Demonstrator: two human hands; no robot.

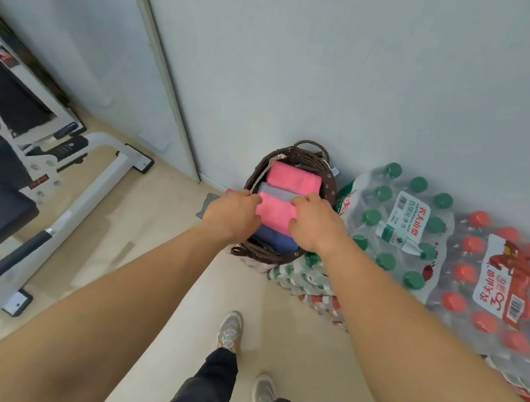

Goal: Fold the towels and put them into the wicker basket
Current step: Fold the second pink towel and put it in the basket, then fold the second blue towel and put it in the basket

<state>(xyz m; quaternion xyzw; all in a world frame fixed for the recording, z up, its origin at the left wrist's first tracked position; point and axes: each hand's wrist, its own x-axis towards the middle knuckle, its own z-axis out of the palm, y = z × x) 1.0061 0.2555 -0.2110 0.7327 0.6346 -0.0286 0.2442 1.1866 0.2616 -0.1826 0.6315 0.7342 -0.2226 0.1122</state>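
Observation:
A dark brown wicker basket (300, 159) stands on the floor against the wall. Folded towels stand in a row inside it: a pink one (294, 177) at the far end, a grey one (275, 191) behind a second pink one (276, 211), and a dark blue one (277, 238) nearest me. My left hand (233, 213) grips the left edge of the second pink towel. My right hand (313, 223) grips its right edge. Both hands reach into the basket from above, with fingertips hidden behind the cloth.
Shrink-wrapped packs of water bottles, green-capped (400, 220) and red-capped (496, 288), lie right of the basket. A white metal frame with a black pad (50, 215) stands at the left. My feet in grey sneakers (231, 330) are on the beige floor.

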